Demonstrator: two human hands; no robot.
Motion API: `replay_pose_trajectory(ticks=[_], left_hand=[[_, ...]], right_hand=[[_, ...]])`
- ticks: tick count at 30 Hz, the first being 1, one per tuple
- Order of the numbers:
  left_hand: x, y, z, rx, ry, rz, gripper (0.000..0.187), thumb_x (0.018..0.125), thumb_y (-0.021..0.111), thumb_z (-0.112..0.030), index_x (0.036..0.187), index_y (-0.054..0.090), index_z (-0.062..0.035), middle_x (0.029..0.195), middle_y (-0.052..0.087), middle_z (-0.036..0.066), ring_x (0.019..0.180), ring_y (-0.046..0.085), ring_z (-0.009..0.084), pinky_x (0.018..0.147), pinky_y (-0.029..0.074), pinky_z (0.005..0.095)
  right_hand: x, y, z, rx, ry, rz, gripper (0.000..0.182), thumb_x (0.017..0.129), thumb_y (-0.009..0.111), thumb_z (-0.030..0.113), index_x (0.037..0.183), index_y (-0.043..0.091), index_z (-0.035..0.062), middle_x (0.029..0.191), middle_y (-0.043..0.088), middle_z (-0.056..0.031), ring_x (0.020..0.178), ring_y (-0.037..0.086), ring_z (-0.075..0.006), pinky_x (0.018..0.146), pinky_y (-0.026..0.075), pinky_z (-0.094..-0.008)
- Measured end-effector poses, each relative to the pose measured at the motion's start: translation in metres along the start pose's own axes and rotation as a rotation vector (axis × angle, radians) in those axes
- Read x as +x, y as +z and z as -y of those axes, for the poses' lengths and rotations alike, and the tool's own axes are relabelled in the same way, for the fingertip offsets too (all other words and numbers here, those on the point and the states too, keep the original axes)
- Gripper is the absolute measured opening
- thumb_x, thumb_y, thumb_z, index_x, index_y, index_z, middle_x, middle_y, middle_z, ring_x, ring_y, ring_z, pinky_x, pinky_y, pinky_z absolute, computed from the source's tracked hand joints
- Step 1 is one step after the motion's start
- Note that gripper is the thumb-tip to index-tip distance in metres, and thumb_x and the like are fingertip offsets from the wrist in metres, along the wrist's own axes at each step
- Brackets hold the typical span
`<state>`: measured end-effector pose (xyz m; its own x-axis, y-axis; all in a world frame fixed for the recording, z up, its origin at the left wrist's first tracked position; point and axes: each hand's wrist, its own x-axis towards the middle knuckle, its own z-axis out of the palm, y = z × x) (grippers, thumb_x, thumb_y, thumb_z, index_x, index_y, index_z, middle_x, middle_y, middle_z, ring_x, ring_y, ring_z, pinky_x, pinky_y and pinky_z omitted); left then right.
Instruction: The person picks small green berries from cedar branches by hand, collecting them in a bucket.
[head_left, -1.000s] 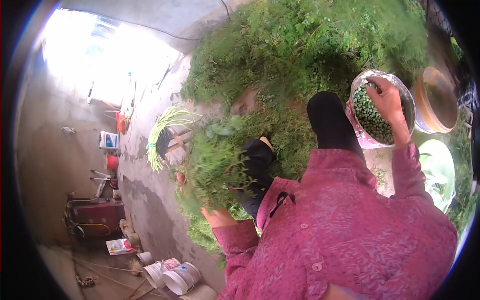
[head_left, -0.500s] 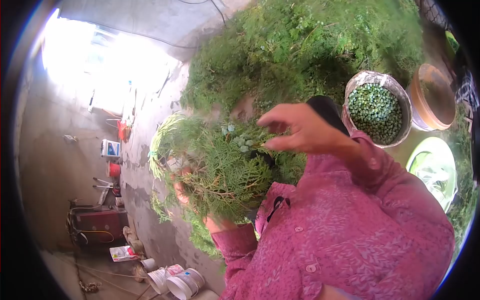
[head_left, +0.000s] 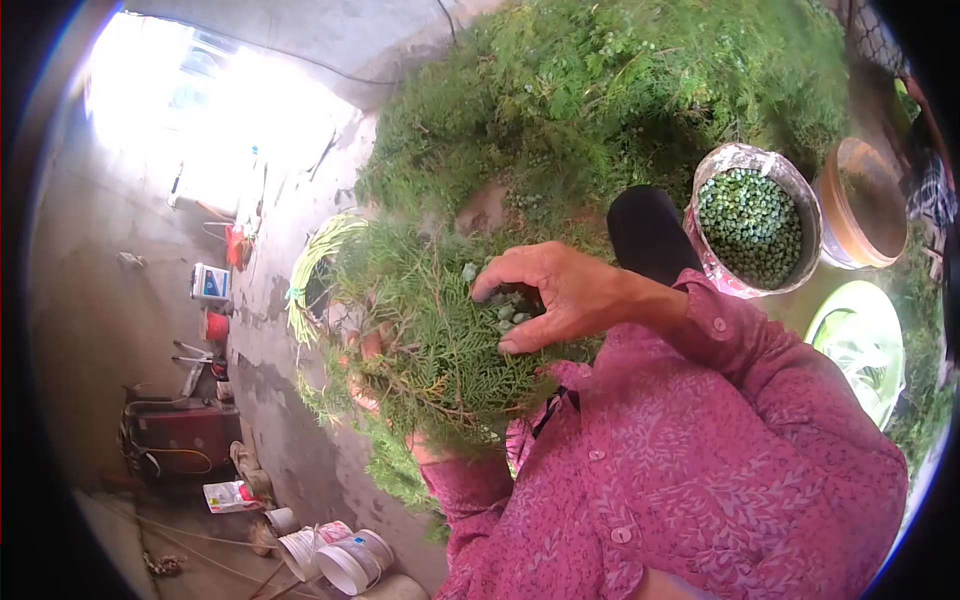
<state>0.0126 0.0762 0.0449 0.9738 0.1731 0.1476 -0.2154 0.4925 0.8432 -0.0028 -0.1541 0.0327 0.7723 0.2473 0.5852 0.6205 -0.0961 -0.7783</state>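
- I have the right hand (head_left: 575, 290) at the edge of a loose, leafy bunch of flat green evergreen sprays (head_left: 440, 350), its thumb and fingers curved and standing apart.
- Between thumb and fingers I see a small cluster of pale green, knobbly cones (head_left: 511, 318); whether the skin touches them, I cannot tell.
- The left hand (head_left: 361, 392) is wrapped round the far side of the bunch, much of it covered by foliage; I make out some fingers, and a wrist running into a pink patterned sleeve (head_left: 465, 485).
- The relation I read first: the cone cluster lies on the side of the bunch facing the right hand, inside that hand's curve. The right hand is clearly nearer; the left is across the foliage from it.
- The sprays fan out from the left hand toward the right one. They spread too widely for me to give one long axis.
- A round bucket with a whitish, stained rim (head_left: 745, 154) holds a heap of small green cones (head_left: 750, 220). It stands up and to the right in my view, well apart from both hands and nearer the right.
- Beyond the bunch I see a broad mound of feathery green branches (head_left: 620, 90).
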Motion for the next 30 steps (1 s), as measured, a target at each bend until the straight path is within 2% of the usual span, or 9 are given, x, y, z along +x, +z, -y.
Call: replay_pose_trajectory(ticks=[2, 8, 10, 13, 20, 25, 27, 29, 30], left_hand=[[0.001, -0.004, 0.001, 0.222, 0.134, -0.136, 0.044, 0.087, 0.051, -0.03, 0.118, 0.047, 0.0012, 0.106, 0.055, 0.013, 0.096, 0.055, 0.0228, 0.078, 0.049, 0.0378], [0.025, -0.055, -0.004, 1.23, 0.6, 0.181, 0.025, 0.095, 0.036, -0.028, 0.101, 0.053, -0.0093, 0.09, 0.056, 0.009, 0.092, 0.055, 0.0253, 0.081, 0.049, 0.0436], [0.032, -0.052, -0.013, -0.153, -0.113, 0.253, 0.028, 0.097, 0.031, -0.029, 0.093, 0.05, -0.0102, 0.087, 0.055, 0.008, 0.087, 0.056, 0.0237, 0.074, 0.052, 0.0401], [0.013, 0.005, -0.025, -0.355, -0.156, 0.238, 0.03, 0.098, 0.027, -0.032, 0.086, 0.046, -0.0115, 0.08, 0.054, 0.008, 0.079, 0.056, 0.0222, 0.067, 0.052, 0.0403], [0.038, -0.032, -0.017, -0.33, -0.177, 0.323, 0.027, 0.097, 0.031, -0.031, 0.085, 0.046, -0.0127, 0.07, 0.049, 0.004, 0.068, 0.052, 0.0191, 0.06, 0.05, 0.0376], [0.019, -0.003, -0.021, -0.172, -0.242, -0.047, 0.024, 0.092, 0.042, -0.034, 0.083, 0.05, -0.0129, 0.076, 0.056, 0.005, 0.076, 0.056, 0.0209, 0.062, 0.051, 0.0358], [0.022, -0.006, -0.02, -0.186, -0.283, 0.093, 0.024, 0.09, 0.045, -0.034, 0.086, 0.052, -0.012, 0.08, 0.057, 0.006, 0.078, 0.057, 0.0214, 0.064, 0.051, 0.036], [0.018, 0.007, -0.018, -0.201, -0.321, 0.235, 0.024, 0.089, 0.048, -0.034, 0.088, 0.053, -0.0112, 0.085, 0.059, 0.007, 0.081, 0.058, 0.0219, 0.065, 0.052, 0.0362], [0.006, 0.024, -0.015, -0.151, -0.192, -0.021, 0.024, 0.088, 0.05, -0.034, 0.091, 0.054, -0.0103, 0.085, 0.058, 0.007, 0.082, 0.058, 0.0217, 0.066, 0.053, 0.0361]], right_hand=[[0.001, 0.002, 0.005, 0.045, 0.125, 0.056, 0.048, 0.068, 0.07, 0.031, 0.104, 0.057, 0.0021, 0.084, 0.059, -0.0132, 0.071, 0.056, -0.0206, 0.064, 0.045, -0.0316], [-0.002, 0.013, 0.008, 0.149, 0.224, 0.046, 0.044, 0.073, 0.064, 0.03, 0.104, 0.056, 0.0, 0.081, 0.058, -0.013, 0.072, 0.056, -0.0193, 0.063, 0.045, -0.0315], [-0.002, 0.012, 0.008, 0.163, 0.272, 0.087, 0.041, 0.075, 0.063, 0.027, 0.105, 0.055, -0.0005, 0.085, 0.057, -0.0113, 0.076, 0.055, -0.0164, 0.066, 0.044, -0.0299], [-0.006, 0.013, 0.008, 0.202, 0.346, 0.114, 0.038, 0.077, 0.062, 0.024, 0.105, 0.053, -0.0012, 0.088, 0.057, -0.0098, 0.079, 0.053, -0.0136, 0.068, 0.044, -0.028], [-0.01, 0.022, 0.002, 0.249, 0.385, 0.123, 0.036, 0.078, 0.06, 0.021, 0.104, 0.053, -0.0017, 0.082, 0.056, -0.0083, 0.07, 0.05, -0.0119, 0.06, 0.042, -0.0284], [-0.012, 0.032, -0.004, 0.197, 0.383, 0.076, 0.034, 0.078, 0.059, 0.026, 0.099, 0.055, 0.0004, 0.072, 0.055, -0.0057, 0.066, 0.05, -0.0106, 0.058, 0.04, -0.0276], [-0.014, 0.036, -0.006, 0.198, 0.42, 0.058, 0.036, 0.076, 0.058, 0.031, 0.098, 0.057, 0.0024, 0.069, 0.056, -0.0045, 0.065, 0.052, -0.0113, 0.06, 0.041, -0.0279], [-0.014, 0.035, -0.004, 0.452, 0.449, -0.05, 0.017, 0.078, 0.061, 0.01, 0.09, 0.054, 0.0014, 0.073, 0.048, 0.0035, 0.064, 0.042, -0.0016, 0.052, 0.035, -0.0216], [-0.014, 0.035, -0.002, 0.453, 0.448, -0.051, 0.017, 0.078, 0.061, 0.01, 0.09, 0.054, 0.0014, 0.073, 0.048, 0.0035, 0.064, 0.042, -0.0016, 0.052, 0.035, -0.0216]])
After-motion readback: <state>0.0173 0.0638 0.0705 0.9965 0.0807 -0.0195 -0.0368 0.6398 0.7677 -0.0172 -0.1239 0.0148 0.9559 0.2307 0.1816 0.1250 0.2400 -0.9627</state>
